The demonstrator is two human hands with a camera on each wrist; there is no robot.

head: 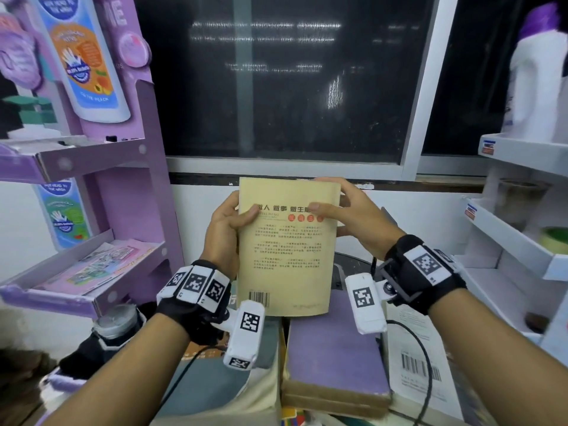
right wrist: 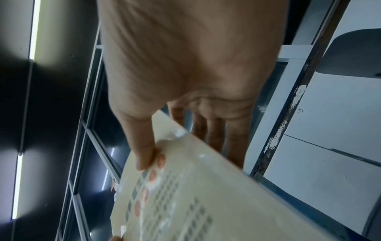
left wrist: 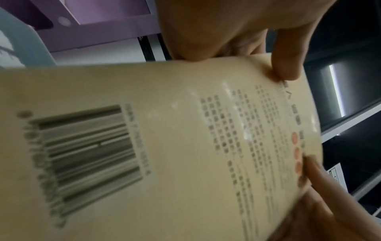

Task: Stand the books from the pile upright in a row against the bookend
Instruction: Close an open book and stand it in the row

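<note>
A: Where's the tan paperback book (head: pixel 285 250)?

B: Held upright between the left hand (head: pixel 226 229) and right hand (head: pixel 356 216), above the purple-covered book pile (head: pixel 335 358).

A: And beside them?

B: Purple cardboard shelf (head: pixel 92 155) left, white shelf rack (head: pixel 516 238) right.

Head view: evenly lit, moderately bright; the dark window (head: pixel 282 81) carries smeared reflections of ceiling strip lights. Wide-angle bending distorts the purple shelf (head: pixel 92 167) and white shelf (head: pixel 522 192) at the edges. Left wrist view: motion blur softens the barcode (left wrist: pixel 88 156) on the glossy book cover (left wrist: pixel 185 146), which shows small glare spots. Right wrist view: dim and blurred, with bright strip lights at left.
</note>
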